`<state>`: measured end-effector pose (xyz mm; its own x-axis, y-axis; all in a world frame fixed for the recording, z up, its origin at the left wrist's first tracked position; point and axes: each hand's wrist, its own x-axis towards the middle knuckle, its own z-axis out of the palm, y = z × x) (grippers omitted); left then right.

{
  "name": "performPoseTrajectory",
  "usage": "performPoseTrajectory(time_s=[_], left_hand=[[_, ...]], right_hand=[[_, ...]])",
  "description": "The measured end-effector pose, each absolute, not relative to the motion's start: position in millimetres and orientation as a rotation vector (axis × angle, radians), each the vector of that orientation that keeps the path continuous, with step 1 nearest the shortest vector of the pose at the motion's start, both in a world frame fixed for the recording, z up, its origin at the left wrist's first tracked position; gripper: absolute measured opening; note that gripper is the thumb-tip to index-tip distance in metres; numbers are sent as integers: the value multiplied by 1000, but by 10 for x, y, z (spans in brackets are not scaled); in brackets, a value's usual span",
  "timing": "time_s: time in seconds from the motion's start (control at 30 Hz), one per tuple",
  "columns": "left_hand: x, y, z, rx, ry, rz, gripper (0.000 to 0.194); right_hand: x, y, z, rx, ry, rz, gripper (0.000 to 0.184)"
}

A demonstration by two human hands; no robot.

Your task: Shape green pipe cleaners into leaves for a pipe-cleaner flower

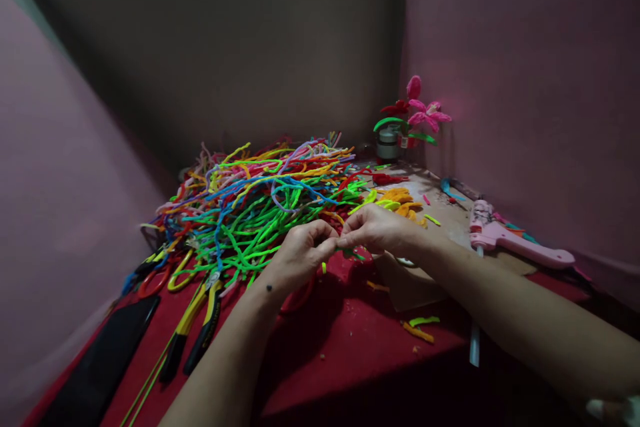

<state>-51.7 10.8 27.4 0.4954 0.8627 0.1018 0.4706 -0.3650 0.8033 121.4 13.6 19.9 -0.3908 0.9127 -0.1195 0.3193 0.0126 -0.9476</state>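
My left hand and my right hand meet fingertip to fingertip above the red cloth. Both are closed in a pinch; whatever lies between the fingertips is too small and covered to make out. Just under the fingers shows a bit of green pipe cleaner, and I cannot tell if it is held. Behind my hands spreads a big tangled heap of colourful pipe cleaners, mostly green at the front. Orange bent pipe cleaner pieces lie just beyond my right hand.
On the left are yellow-and-black pliers, red-handled scissors and a dark flat phone-like object. A pink glue gun rests at right, on cardboard. Pipe cleaner flowers stand at the back. Short offcuts lie in front.
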Motion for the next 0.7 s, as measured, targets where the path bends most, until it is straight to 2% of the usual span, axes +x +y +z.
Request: performPoseTrajectory(time_s=[0.13,0.3,0.5,0.7], left_hand=[[-522,103,333,1733,1081,762,18],[-557,123,358,1665,1112,743,28],[-554,143,319,1632,1086,788,29],[-543,122,349,1680,1162,772,24]], right_hand=[[1158,96,215,-1259,-1658,1301,14],[1121,68,221,-1179,-1590,1197,10],[1109,75,204,-1163,-1558,1379,8],[1117,80,196,-1184,-1708,1365,11]])
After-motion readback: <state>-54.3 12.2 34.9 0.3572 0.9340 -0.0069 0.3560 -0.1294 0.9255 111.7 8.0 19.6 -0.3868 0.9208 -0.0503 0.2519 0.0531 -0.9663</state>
